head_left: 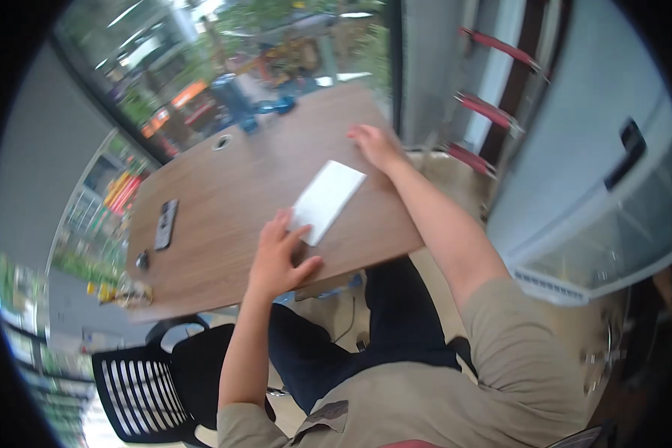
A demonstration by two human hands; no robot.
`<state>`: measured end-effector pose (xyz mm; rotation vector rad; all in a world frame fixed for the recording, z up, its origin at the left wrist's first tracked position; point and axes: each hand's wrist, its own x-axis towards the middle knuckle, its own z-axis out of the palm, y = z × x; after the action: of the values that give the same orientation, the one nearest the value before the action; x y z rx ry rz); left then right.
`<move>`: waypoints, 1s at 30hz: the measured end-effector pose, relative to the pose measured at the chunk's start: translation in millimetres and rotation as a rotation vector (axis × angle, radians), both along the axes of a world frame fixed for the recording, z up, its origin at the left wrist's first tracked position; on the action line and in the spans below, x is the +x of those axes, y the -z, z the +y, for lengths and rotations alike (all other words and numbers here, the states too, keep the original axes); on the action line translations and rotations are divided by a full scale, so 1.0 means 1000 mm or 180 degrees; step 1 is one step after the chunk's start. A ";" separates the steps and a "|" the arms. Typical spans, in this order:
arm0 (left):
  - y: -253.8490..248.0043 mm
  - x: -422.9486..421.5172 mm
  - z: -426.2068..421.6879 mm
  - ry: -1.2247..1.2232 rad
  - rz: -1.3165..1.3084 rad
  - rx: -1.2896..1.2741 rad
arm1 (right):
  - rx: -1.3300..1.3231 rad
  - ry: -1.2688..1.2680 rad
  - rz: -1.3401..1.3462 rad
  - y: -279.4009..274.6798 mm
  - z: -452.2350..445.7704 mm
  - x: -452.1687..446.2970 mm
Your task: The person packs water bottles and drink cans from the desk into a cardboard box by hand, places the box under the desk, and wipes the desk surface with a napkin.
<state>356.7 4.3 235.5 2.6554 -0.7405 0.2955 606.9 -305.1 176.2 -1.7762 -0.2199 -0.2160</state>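
Note:
A white rectangular piece that looks like folded paper (331,198) lies flat and slanted on the wooden table (224,198). My left hand (280,256) rests with spread fingers at its near left corner, and the fingertips touch or overlap its edge. Beyond its far right end, my right hand (377,148) lies by the table's right edge. Its fingers point left, slightly bent, with nothing visible in them; blur softens the fingertips.
A dark remote control (166,224) and a small black object (142,260) lie on the table's left side. Near the left corner stands a glass jar (134,293). A blue bottle (234,101) is at the back. A black chair (157,384) stands left; a ladder (493,112) leans right.

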 end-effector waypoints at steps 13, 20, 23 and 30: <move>0.017 0.001 -0.004 0.0210 0.0031 -0.0110 | -0.2927 -0.0278 -0.1440 0.001 -0.078 -0.190; 0.025 0.005 -0.005 0.0132 0.0016 0.0069 | -0.3116 -0.0014 -0.1447 0.002 -0.073 -0.190; 0.025 0.005 -0.005 0.0045 0.0014 0.0148 | -0.3109 0.0029 -0.1493 0.001 -0.073 -0.192; 0.029 0.007 -0.002 -0.0045 -0.0035 0.0122 | -0.3107 0.0072 -0.1631 0.005 -0.074 -0.190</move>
<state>363.6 2.1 206.3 2.6982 -0.7382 0.3027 417.4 -378.9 171.4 -2.6607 -0.7710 -0.6635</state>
